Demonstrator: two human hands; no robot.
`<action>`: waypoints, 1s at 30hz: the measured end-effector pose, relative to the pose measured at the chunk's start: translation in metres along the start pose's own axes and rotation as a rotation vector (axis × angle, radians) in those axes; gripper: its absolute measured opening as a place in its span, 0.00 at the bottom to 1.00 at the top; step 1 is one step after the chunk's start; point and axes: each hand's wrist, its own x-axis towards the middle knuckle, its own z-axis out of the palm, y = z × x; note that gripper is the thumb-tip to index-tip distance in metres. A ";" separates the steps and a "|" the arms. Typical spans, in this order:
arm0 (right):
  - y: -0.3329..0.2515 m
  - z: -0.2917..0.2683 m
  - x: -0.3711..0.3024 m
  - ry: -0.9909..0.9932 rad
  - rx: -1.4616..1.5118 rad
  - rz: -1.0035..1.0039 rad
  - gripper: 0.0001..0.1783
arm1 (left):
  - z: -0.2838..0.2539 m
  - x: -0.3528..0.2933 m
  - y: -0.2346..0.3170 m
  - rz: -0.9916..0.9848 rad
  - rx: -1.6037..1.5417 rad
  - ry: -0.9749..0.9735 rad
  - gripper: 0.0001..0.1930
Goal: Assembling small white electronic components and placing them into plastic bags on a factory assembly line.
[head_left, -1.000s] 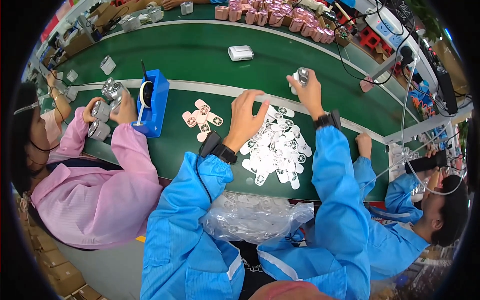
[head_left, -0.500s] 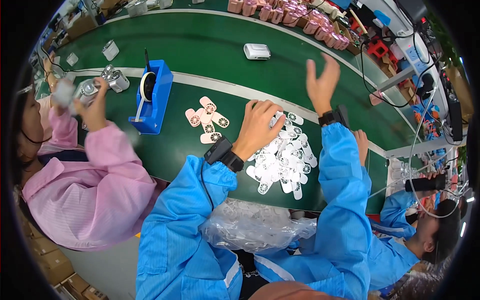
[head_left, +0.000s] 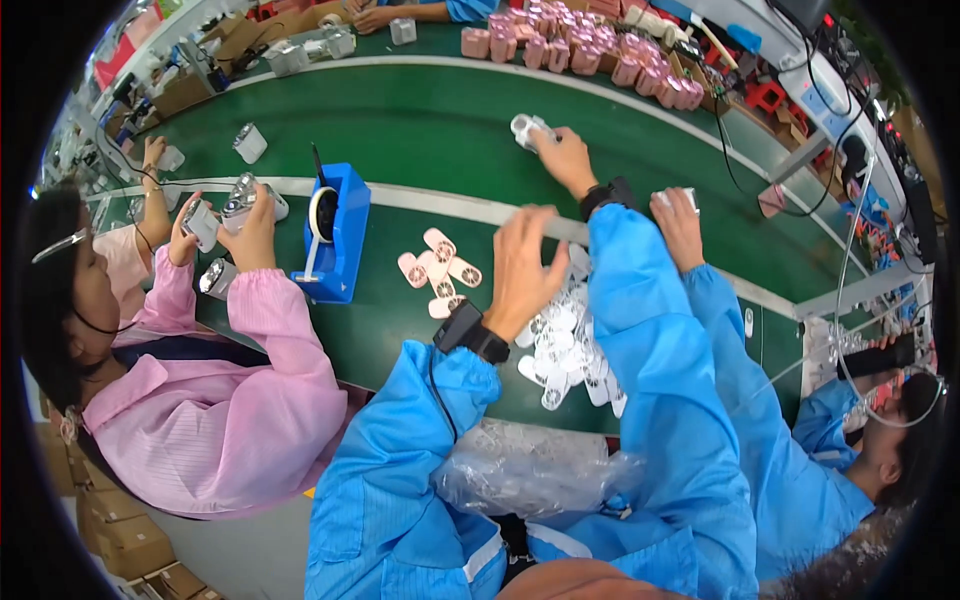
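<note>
Over the conveyor my right hand (head_left: 566, 162) has its fingers closed on a small white rounded device (head_left: 528, 130). My left hand (head_left: 522, 268) hovers at the upper left of a heap of flat white plates with round fan-grille cutouts (head_left: 560, 345). Its thumb stands apart from the slightly blurred fingers, and I see nothing held in it. Several pink plates of the same shape (head_left: 440, 265) lie to its left. My right sleeve hides part of the white heap.
A blue tape dispenser (head_left: 337, 235) stands on the left, beside a co-worker in pink handling silvery devices (head_left: 240, 200). Another worker's hand (head_left: 682, 228) holds a white item at right. Pink devices (head_left: 590, 45) crowd the far side. A clear plastic bag (head_left: 540, 460) lies before me.
My right hand has gone from open in the air to gripping the white device on the conveyor. My left hand has risen off the heap. The worker at right has reached forward.
</note>
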 end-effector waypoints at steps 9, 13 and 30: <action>0.008 -0.119 -0.151 -0.686 0.740 0.202 0.30 | 0.020 -0.008 -0.028 -0.201 -0.439 -0.207 0.35; 0.073 -0.140 -0.167 -0.185 -0.069 -0.168 0.19 | 0.040 -0.018 -0.012 -0.348 -0.662 -0.202 0.30; 0.126 -0.175 -0.206 0.098 0.295 -0.109 0.11 | 0.077 -0.011 0.022 -0.294 -0.559 -0.349 0.25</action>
